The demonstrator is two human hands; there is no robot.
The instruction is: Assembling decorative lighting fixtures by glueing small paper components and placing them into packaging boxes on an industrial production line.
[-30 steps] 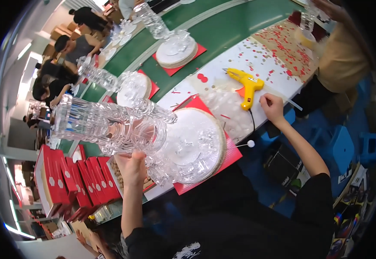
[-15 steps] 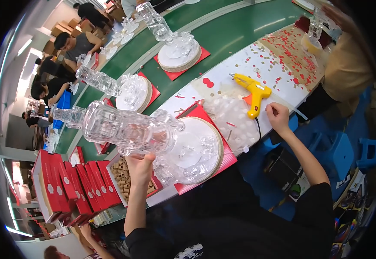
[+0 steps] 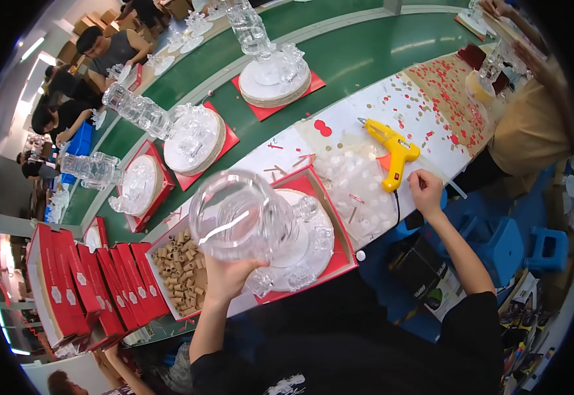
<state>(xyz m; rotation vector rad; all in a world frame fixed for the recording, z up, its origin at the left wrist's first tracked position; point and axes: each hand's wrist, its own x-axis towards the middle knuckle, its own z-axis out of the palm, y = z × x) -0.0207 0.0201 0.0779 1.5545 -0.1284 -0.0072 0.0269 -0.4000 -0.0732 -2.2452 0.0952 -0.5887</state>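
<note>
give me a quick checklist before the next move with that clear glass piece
1. Left hand grips the clear glass piece from below: ok.
2. Red tray under the round base: ok.
3. Right hand free, resting at the table edge: ok.
4. Yellow glue gun lying apart from the piece: ok.
5. Whether the piece is joined to the base: cannot tell.

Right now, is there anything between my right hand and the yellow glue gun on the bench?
Nothing visible. The right hand rests at the bench edge just below the yellow glue gun, with only bare white bench top and the gun's black cord between them. The left hand holds the clear glass piece well to the side.
</note>
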